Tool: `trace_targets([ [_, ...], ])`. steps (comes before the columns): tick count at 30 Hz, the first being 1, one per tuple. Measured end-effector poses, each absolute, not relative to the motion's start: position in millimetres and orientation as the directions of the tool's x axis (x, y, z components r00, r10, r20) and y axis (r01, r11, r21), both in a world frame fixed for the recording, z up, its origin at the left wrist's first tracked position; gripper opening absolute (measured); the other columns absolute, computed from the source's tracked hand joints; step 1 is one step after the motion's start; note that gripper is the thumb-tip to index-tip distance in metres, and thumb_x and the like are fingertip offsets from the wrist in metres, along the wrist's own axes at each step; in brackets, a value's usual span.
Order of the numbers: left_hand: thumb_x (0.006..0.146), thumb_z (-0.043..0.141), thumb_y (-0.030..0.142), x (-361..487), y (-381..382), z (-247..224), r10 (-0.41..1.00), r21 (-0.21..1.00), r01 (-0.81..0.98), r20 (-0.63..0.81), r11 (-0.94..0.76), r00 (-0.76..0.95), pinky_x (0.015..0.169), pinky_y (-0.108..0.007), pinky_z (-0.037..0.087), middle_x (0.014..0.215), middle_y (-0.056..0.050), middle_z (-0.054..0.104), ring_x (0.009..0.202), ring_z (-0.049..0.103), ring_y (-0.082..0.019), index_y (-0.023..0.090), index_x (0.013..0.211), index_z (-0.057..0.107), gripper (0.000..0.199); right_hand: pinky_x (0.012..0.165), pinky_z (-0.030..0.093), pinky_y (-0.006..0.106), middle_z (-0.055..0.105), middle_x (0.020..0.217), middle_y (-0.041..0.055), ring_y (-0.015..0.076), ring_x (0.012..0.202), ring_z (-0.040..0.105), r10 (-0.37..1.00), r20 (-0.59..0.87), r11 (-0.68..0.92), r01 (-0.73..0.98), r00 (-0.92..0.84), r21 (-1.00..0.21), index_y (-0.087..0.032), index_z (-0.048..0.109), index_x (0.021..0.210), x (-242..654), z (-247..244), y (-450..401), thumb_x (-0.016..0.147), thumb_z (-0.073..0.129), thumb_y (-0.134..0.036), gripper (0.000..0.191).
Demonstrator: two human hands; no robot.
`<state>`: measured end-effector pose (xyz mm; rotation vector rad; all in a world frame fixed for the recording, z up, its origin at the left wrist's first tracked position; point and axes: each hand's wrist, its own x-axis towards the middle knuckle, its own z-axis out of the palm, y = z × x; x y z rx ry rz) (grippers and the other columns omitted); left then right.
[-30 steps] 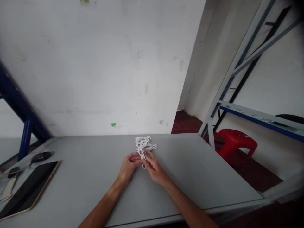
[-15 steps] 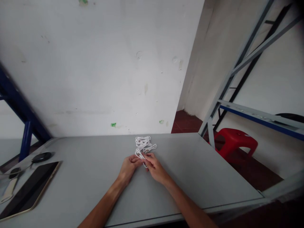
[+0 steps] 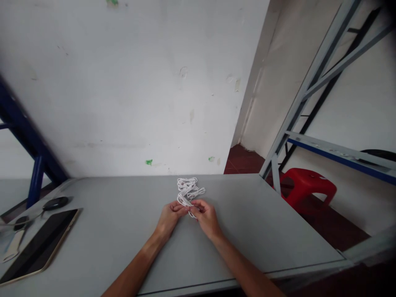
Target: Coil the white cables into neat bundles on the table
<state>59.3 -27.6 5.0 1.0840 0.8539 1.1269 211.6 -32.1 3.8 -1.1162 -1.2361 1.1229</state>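
Observation:
A looped white cable (image 3: 184, 198) is held between my two hands near the middle of the grey table (image 3: 123, 218). My left hand (image 3: 171, 215) pinches it from the left with fingers closed. From the right, my right hand (image 3: 204, 214) has its thumb and fingers closed on the lower end, where a small loop sticks out below. More coiled white cables (image 3: 187, 183) lie just beyond my hands, close to the wall; where one cable ends and another begins is hard to tell.
At the left lie a dark tablet (image 3: 38, 243), a black oval object (image 3: 55, 203) and a watch-like item with a pale strap (image 3: 14, 246). A white wall (image 3: 139, 90) rises behind the table. A red stool (image 3: 306, 185) stands beyond the right edge, by a metal frame (image 3: 297, 109).
My right hand has turned slightly and shifted a little to the right, its fingers curled more around the cable's lower end. My left hand has barely moved.

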Motion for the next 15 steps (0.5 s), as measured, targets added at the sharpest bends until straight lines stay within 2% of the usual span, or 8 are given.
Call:
trace_targets([
  [3,0.069,0.080,0.040,59.1,-27.3,4.3,0.976,0.965,-0.250,-0.024,0.080,0.219,0.079,-0.030,0.049,0.087,-0.008,0.075,0.080,0.068,-0.021,0.012,0.091,0.072,0.036,0.054,0.040,0.025,0.064,0.068,0.0016,0.0138,0.060,0.053,0.982,0.188,0.186,0.073,0.018,-0.980,-0.017,0.071,0.082,210.4,1.4,-33.2,0.076,0.068,-0.032,0.017],
  [6,0.067,0.082,0.040,59.1,-26.2,3.6,0.981,0.966,-0.248,-0.022,0.071,0.195,0.077,-0.029,0.048,0.082,-0.007,0.075,0.077,0.067,-0.020,0.012,0.086,0.072,0.036,0.059,0.041,0.025,0.061,0.068,0.0014,0.0143,0.064,0.053,0.932,0.362,0.356,0.189,-0.002,-0.915,-0.017,0.069,0.070,209.1,-1.1,-34.3,0.079,0.067,-0.028,0.014],
  [8,0.066,0.083,0.040,59.0,-25.1,2.1,0.986,0.966,-0.252,-0.022,0.064,0.166,0.075,-0.028,0.048,0.078,-0.006,0.074,0.074,0.066,-0.019,0.012,0.084,0.072,0.036,0.060,0.041,0.025,0.060,0.071,0.0020,0.0145,0.066,0.053,0.893,0.447,0.445,0.240,-0.051,-0.863,-0.017,0.069,0.070,208.4,-2.0,-35.4,0.082,0.064,-0.025,0.016],
  [11,0.064,0.084,0.039,58.3,-23.4,-1.7,0.992,0.961,-0.269,-0.029,0.062,0.126,0.070,-0.026,0.047,0.075,-0.005,0.073,0.070,0.065,-0.018,0.013,0.085,0.072,0.036,0.064,0.044,0.025,0.064,0.080,0.0040,0.0156,0.074,0.057,0.867,0.482,0.498,0.269,-0.127,-0.825,-0.018,0.073,0.079,208.1,-1.8,-37.2,0.086,0.061,-0.021,0.014],
  [15,0.064,0.085,0.035,57.7,-22.1,-5.0,0.991,0.938,-0.339,-0.024,0.067,0.131,0.071,-0.026,0.048,0.082,-0.006,0.075,0.072,0.066,-0.017,0.014,0.091,0.073,0.036,0.078,0.048,0.028,0.065,0.089,0.0048,0.0179,0.086,0.060,0.864,0.468,0.501,0.233,-0.184,-0.833,-0.022,0.076,0.086,208.9,-0.1,-38.4,0.086,0.061,-0.017,0.016],
])
